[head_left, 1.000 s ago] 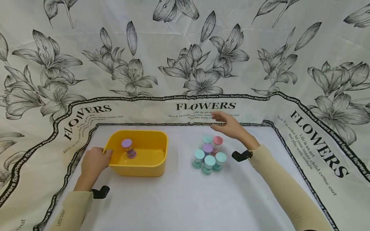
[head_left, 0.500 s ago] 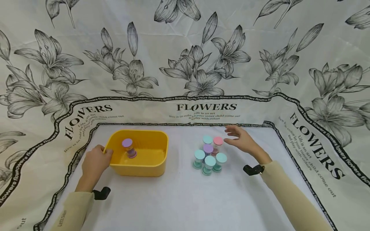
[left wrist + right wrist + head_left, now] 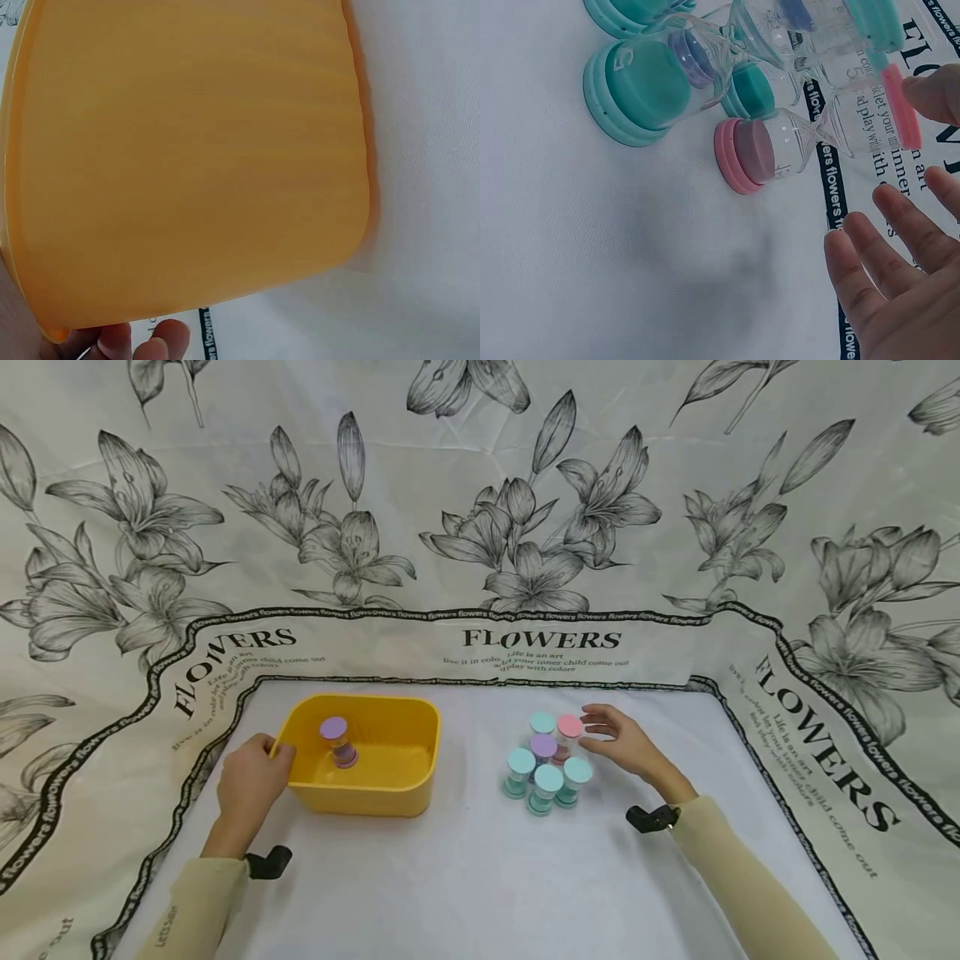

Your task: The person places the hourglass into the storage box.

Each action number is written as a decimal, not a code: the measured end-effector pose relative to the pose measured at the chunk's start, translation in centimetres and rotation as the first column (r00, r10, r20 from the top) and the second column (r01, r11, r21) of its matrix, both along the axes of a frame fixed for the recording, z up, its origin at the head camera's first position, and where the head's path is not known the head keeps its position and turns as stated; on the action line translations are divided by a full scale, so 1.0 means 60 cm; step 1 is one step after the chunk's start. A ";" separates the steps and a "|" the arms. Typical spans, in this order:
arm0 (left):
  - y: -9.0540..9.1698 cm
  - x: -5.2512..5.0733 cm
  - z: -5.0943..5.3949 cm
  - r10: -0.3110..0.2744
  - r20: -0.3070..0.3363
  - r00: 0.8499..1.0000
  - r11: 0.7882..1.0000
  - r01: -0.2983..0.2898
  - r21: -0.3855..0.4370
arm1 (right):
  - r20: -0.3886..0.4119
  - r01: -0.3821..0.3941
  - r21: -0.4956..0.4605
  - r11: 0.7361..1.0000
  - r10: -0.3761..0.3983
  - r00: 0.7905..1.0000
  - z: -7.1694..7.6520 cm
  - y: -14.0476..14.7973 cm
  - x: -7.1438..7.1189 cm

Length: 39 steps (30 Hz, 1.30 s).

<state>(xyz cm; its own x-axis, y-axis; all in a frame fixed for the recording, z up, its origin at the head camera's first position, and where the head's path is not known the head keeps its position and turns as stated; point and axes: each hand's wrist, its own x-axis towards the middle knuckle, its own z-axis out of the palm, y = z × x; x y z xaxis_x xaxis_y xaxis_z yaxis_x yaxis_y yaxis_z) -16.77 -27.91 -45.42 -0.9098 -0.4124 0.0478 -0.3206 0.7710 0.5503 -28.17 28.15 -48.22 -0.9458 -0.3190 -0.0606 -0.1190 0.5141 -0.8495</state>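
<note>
My left hand [image 3: 253,781] grips the left rim of a yellow bin [image 3: 360,802]; its fingertips show under the bin's wall [image 3: 187,165] in the left wrist view. Inside the bin a purple-capped hourglass [image 3: 339,743] leans. My right hand [image 3: 630,747] is just right of the pink hourglass [image 3: 569,727], fingers spread. In the right wrist view the thumb of that hand [image 3: 907,277] is at the pink cap [image 3: 902,106]; whether it touches, I cannot tell. A purple-capped hourglass [image 3: 543,747] and several teal ones [image 3: 547,779] stand close around the pink one.
A white cloth [image 3: 465,877] covers the table. Behind it rises a backdrop with printed flowers [image 3: 525,568] and a black lettered border. The bin stands left of the hourglass cluster, with white surface between them.
My right hand has come down and rightward from above the cluster, then closer to the pink hourglass. My left hand keeps its grip on the bin.
</note>
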 end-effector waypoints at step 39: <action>-0.024 0.006 -0.009 -0.070 -0.211 0.975 0.994 0.085 0.064 | -0.013 0.011 0.066 0.998 -0.010 1.000 -0.020 -0.015 -0.001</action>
